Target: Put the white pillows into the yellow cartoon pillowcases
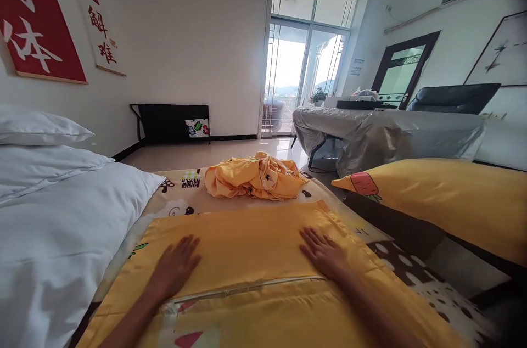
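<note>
A yellow pillowcase lies spread flat in front of me, its slit opening running crosswise and a printed inner part showing through. My left hand rests flat on its left side, fingers stretched out. On the right side my right hand also lies flat, fingers extended. Neither hand grips the cloth. Just beyond the pillowcase sits a crumpled heap of orange-yellow fabric. Under both is a patterned blanket with animal and mushroom prints.
White pillows and bedding are piled at the left. A yellow pillow with a carrot print lies at the right. Farther back stand a plastic-covered table, a black chair and a low black frame by the wall.
</note>
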`<state>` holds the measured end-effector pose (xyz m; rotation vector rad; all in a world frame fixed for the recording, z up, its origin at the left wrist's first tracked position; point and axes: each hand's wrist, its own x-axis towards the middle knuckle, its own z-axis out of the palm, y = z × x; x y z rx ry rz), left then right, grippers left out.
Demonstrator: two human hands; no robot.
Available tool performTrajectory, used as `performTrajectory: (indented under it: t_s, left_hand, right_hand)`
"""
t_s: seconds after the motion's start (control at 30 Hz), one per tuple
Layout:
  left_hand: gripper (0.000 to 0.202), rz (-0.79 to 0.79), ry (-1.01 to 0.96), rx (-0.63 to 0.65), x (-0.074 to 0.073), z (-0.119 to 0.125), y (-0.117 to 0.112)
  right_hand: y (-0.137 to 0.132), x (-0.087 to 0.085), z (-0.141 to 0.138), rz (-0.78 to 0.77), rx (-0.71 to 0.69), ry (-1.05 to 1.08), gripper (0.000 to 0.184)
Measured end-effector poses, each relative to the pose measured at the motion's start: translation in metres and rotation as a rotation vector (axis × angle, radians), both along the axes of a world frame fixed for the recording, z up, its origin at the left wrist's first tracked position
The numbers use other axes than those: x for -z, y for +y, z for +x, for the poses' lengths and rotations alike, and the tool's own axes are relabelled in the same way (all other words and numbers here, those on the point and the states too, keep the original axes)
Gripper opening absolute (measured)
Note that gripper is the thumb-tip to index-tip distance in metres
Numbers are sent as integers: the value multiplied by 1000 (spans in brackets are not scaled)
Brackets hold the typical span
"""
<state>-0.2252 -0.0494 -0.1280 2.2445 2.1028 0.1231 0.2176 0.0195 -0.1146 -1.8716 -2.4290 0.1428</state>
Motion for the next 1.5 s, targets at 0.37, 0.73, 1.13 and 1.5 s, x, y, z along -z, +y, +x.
performTrajectory:
  t_s: [0.37, 0.73, 1.13, 1.5]
  left_hand:
    - [61, 42, 83, -58, -74, 67, 33]
    - [58, -2, 38, -134, -2, 11, 81]
    - [62, 138, 145, -252, -33, -7, 69]
    - [63, -68, 23, -181, 2, -30, 57]
  right_hand:
    - [31, -37, -108, 47, -213, 91, 51]
    - [89, 12, -138, 58, -271, 137, 57]
    - [82, -6, -86, 201, 32, 35, 53]
    - [88, 6, 0, -29, -28, 16, 63]
